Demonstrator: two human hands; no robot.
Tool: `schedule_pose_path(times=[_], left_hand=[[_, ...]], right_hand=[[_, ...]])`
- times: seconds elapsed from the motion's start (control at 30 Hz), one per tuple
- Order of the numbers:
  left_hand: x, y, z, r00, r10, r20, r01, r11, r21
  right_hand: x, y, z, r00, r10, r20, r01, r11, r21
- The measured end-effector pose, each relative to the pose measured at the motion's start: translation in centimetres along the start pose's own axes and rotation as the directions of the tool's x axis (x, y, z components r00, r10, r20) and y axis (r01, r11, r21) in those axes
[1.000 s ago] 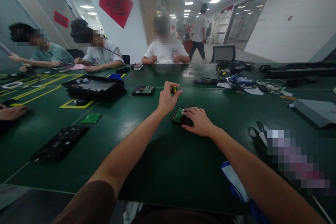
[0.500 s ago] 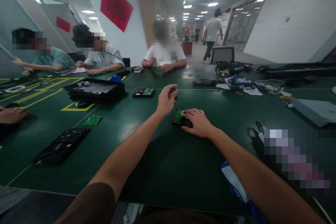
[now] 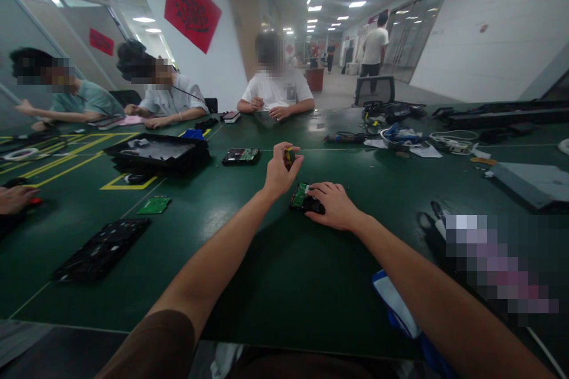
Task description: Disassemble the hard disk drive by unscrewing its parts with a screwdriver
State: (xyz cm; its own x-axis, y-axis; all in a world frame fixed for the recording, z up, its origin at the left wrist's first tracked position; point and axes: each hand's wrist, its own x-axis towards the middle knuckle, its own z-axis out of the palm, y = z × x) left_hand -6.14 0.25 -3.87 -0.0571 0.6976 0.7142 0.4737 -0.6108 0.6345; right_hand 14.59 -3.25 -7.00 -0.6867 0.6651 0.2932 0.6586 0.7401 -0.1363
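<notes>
In my left hand (image 3: 279,170) is a screwdriver with a green and yellow handle (image 3: 290,157), held between thumb and fingers above a hard drive (image 3: 300,196). Its thin shaft points down and its tip is too small to make out. The drive is black with a green circuit board facing up, and it lies on the green table. My right hand (image 3: 334,206) rests over the drive's right side, fingers on the board's edge and thumb along the near side. That part of the drive is hidden under the hand.
Another drive (image 3: 240,156) lies farther back, with a black tray (image 3: 160,154) to its left. At left are a loose green circuit board (image 3: 153,205) and a black flat part (image 3: 102,249). Cables (image 3: 402,136) and a grey case (image 3: 533,183) lie right. Several people sit around the table.
My left fingers have shifted around the screwdriver, and more of its handle shows. My right hand stays on the drive. A person in the background has walked farther away.
</notes>
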Motion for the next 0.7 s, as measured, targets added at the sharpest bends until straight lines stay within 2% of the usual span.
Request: schedule_pose_path(times=[0.23,0.43,0.7], left_hand=[[0.8,0.0,-1.3,0.994,0.094,0.049,-0.102,0.971,0.216],[1.2,-0.6,-1.4,0.987,0.073,0.141,-0.094,0.985,0.147],[-0.1,-0.5,-0.8,0.998,0.042,0.055,-0.049,0.988,0.144]], right_hand=[[0.1,0.1,0.3,1.000,-0.009,-0.013,0.009,1.000,-0.001],[0.1,-0.1,0.3,1.000,0.002,-0.005,-0.002,1.000,-0.007],[0.3,-0.1,0.5,1.000,0.011,0.014,-0.011,1.000,-0.002]])
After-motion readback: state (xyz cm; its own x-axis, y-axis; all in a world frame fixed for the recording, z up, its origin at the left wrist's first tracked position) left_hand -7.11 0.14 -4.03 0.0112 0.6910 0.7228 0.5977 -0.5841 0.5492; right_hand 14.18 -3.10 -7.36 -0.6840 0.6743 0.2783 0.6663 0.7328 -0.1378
